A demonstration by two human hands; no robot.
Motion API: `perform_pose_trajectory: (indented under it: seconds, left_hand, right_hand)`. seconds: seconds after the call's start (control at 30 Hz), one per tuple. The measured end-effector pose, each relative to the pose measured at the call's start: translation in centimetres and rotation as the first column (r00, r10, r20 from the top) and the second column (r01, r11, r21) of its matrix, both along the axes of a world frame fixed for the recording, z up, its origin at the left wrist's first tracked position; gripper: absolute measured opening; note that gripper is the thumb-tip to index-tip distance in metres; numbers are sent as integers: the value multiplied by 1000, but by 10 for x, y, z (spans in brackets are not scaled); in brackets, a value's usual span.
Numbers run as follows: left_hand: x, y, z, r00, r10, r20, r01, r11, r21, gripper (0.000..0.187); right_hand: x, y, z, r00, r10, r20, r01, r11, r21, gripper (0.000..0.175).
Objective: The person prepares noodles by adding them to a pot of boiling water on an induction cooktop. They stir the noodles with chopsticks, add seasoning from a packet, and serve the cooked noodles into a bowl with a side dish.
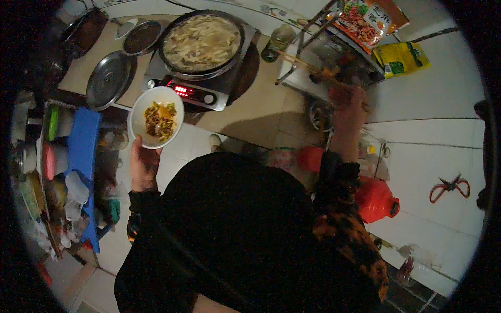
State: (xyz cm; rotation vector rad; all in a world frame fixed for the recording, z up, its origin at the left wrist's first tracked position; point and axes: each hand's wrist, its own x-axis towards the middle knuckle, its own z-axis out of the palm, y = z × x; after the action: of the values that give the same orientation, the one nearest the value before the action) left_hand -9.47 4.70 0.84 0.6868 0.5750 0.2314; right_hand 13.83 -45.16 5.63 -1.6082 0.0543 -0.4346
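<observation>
My left hand (145, 164) grips a white bowl (137, 117) by its near rim. Chopped greenish-yellow and brown food (160, 121) lies in the bottom of that bowl. At the upper right my right hand (348, 101) is blurred, its fingers closed around wooden chopsticks (299, 62) that point to the left. It reaches in beside a metal rack (301, 47), over dim items that I cannot make out. Beyond the bowl, a wide pan (201, 43) full of pale, strip-like food in liquid sits on an induction cooker (188, 92) with a lit red display.
Left of the cooker lie a metal lid (109, 80) and a round dish (141, 37). A bottle (278, 41) stands between cooker and rack. Food packets (401, 58) and red-handled scissors (450, 187) are at right. A blue shelf (84, 133) stands at left, a red container (375, 199) near my right arm.
</observation>
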Motion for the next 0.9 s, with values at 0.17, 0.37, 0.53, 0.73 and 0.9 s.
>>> perform_pose_trajectory:
  seconds: [0.17,0.37,0.53,0.73,0.9]
  left_hand:
    - [14,-12,29,996,-74,-55,76,996,36,45]
    - [17,4,51,973,-217,82,211,974,75,45]
    - [47,21,58,962,-169,217,152,984,92,51]
    - [62,19,61,983,-32,183,28,999,27,38]
    - [74,11,38,998,-68,-4,68,990,126,28]
  right_hand:
    - [-39,135,32,886,461,41,-462,887,20,21]
    - [-70,245,80,613,742,271,-731,663,-162,11]
    - [-85,314,108,265,879,395,-424,474,-771,12]
    - [-118,358,75,139,935,327,-316,355,-880,10]
    - [-105,339,60,123,974,191,-414,225,-882,11]
